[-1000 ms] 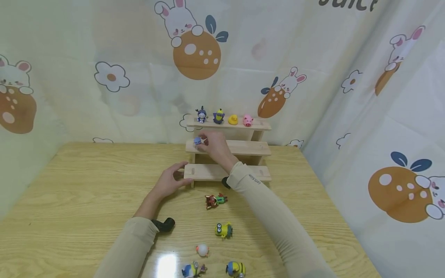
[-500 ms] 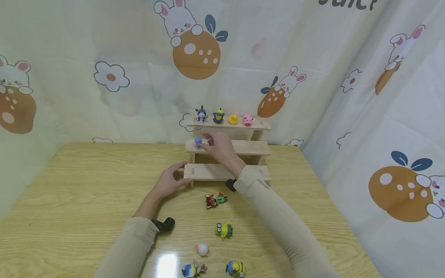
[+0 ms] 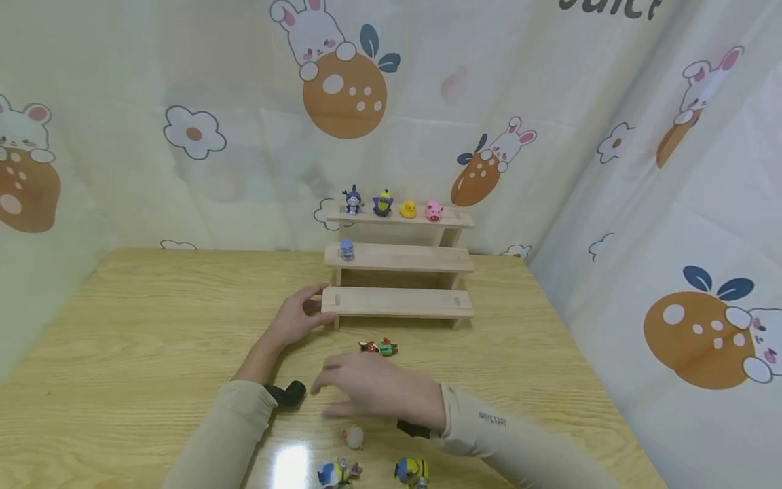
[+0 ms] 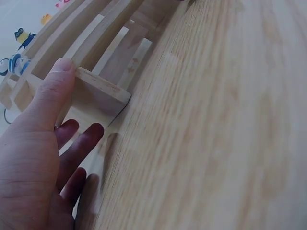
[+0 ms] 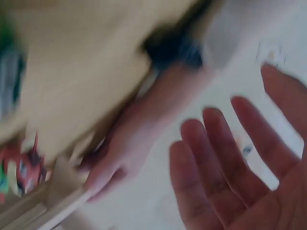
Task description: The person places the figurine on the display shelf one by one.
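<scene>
A three-tier wooden display shelf (image 3: 403, 301) stands on the table. My left hand (image 3: 294, 319) holds the left end of its lowest tier, the thumb at the front corner; in the left wrist view the thumb lies on the wood and the other fingers are loosely bent. My right hand (image 3: 381, 388) hovers above the tabletop, fingers extended and holding nothing. It covers the yellow toy figure and part of the fox figure (image 3: 380, 348). A small blue figure (image 3: 347, 250) stands at the middle tier's left end.
On the top tier stand a dark-blue figure (image 3: 352, 201), a yellow-and-purple figure (image 3: 383, 203), a rubber duck (image 3: 408, 209) and a pink pig (image 3: 434, 210). A white round toy (image 3: 353, 437) and two minion figures (image 3: 332, 473) lie near the front.
My right hand has let go of the blue figure, leaving it upright on the middle tier, and has moved back over the table toward me. The left hand stays at the shelf.
</scene>
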